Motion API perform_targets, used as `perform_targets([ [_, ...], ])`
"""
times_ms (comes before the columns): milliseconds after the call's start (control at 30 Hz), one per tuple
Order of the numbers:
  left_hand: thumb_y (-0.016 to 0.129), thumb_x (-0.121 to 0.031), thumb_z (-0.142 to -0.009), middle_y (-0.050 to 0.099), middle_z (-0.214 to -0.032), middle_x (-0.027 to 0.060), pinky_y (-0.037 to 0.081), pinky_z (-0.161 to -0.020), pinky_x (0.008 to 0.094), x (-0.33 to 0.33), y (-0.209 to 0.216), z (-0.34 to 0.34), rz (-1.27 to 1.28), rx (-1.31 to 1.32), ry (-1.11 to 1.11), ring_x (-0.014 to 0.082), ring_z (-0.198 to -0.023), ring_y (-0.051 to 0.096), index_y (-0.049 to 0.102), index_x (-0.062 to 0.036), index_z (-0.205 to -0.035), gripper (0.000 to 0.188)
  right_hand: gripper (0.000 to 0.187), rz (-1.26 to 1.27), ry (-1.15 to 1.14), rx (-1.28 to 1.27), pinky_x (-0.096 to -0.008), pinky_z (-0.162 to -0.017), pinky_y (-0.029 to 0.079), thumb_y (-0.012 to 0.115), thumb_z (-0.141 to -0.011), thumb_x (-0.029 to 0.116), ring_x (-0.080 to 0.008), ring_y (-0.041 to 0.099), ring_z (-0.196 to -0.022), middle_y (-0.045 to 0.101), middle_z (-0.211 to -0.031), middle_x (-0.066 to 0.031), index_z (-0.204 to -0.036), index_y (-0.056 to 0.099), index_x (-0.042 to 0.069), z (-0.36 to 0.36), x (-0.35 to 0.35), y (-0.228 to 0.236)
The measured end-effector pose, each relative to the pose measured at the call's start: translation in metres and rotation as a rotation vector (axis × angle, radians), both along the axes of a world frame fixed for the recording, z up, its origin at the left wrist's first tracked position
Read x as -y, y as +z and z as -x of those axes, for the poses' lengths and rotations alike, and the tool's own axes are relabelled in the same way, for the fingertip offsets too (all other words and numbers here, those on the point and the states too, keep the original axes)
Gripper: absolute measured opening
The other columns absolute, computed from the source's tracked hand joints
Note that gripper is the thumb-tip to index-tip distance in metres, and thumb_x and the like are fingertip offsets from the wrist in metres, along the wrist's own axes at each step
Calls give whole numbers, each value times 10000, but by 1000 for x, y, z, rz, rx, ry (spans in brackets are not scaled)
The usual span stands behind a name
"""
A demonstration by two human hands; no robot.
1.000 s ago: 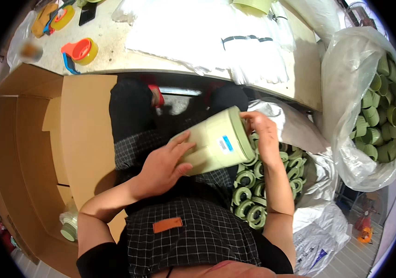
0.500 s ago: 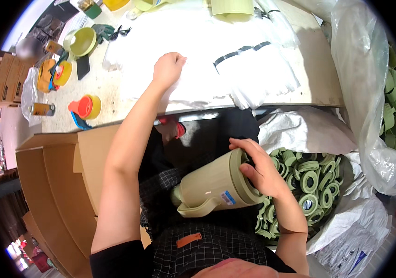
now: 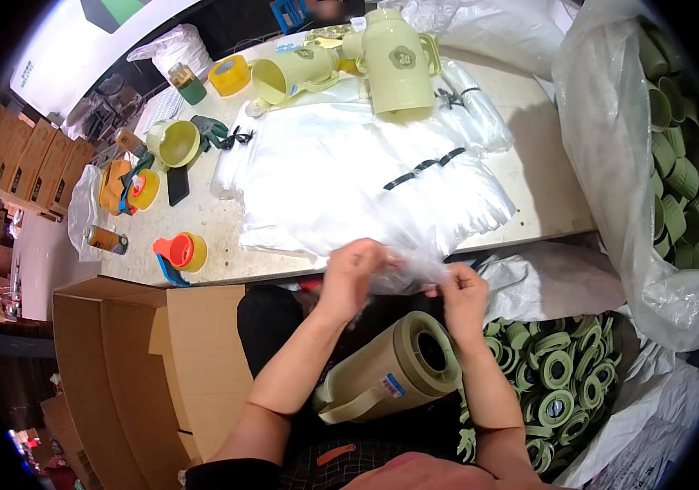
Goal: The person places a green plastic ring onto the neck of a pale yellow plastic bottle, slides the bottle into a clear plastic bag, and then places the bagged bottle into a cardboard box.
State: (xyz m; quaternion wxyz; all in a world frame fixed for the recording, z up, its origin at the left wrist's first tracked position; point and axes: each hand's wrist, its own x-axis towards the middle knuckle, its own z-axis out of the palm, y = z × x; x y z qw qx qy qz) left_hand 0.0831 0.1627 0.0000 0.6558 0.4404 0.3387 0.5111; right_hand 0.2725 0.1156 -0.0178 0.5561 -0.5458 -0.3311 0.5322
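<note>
1. Head view, centre of the frame: pinching a crumpled clear bag [image 3: 419, 268] with left hand [image 3: 355, 273] and right hand [image 3: 462, 304], beside the near edge of the tabletop [image 3: 547, 206]; too blurred to tell how many layers are caught.
2. Could tear or stretch thin film by tugging too hard.
3. Could lose the pale green jug [image 3: 375, 367] by shifting the lap [image 3: 431, 426] at lower centre of the frame: apparently resting there, tilted, with neither hand holding on.
4. Could then tumble onto green ring-shaped parts [image 3: 558, 369] at lower right, perhaps getting scuffed.
5. Looks smooth and clean, with stepped round rim, dark centre facing upper right, looped handle [image 3: 355, 406] and blue-and-white label [image 3: 393, 384].
</note>
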Motion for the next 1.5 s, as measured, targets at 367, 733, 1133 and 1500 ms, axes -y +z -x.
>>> perform_targets([
  [367,659,-138,-963,510,-725,-16,412,-603,245,58,17,40,100,108,-340,75,-664,481,540,-69,-878,163,97,13,-407,-581,-260,-633,507,621,-948,18,-135,584,-699,641,-881,-50,-1024,596,74,-67,19,-55],
  [733,863,-315,-702,619,-951,81,542,-641,369,173,49,63,-994,-914,160,286,-796,661,631,-117,-1150,542,322,-278,-98,826,-357,-907,478,584,-984,276,-254,620,-1045,646,-1083,-107,-1136,597,-7,-5,165,-130],
  [1133,591,-119,-931,595,-1273,173,509,-950,405,273,-5,175,-314,-1105,1053,350,-1118,601,436,-49,-1478,573,825,-281,1246,291,-413,-1079,429,740,-803,-59,-280,573,-1233,539,-1366,-181,-1485,285,30,147,152,-8],
  [1500,583,-31,-789,590,-1008,78,577,-803,368,494,-23,540,309,-2355,229,285,-1159,529,741,-224,-1142,432,437,-309,1391,510,-339,-944,512,666,-839,-60,-216,677,-1013,699,-1133,-145,-1265,585,-10,206,161,0],
])
